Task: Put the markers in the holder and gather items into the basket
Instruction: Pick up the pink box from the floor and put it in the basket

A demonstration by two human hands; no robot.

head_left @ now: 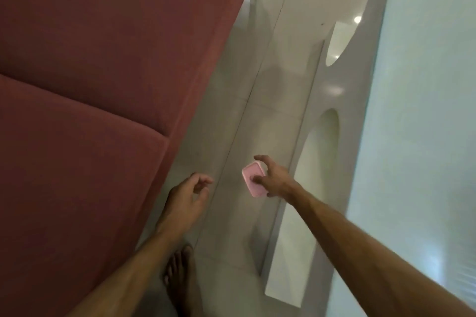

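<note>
Small pink rectangular box point(253, 179) is gripped by right hand point(274, 178) above pale tiled floor point(247, 90); left hand point(186, 198) hangs loosely curled nr red fabric sofa point(103, 85).

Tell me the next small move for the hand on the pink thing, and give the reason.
Probably close the right hand fully round the pink box and lift it clear. Its fingers already reach round the box, thumb on the near face, above the white floor. The left hand hangs loosely curled and empty beside the red sofa. No basket shows in the head view.
</note>
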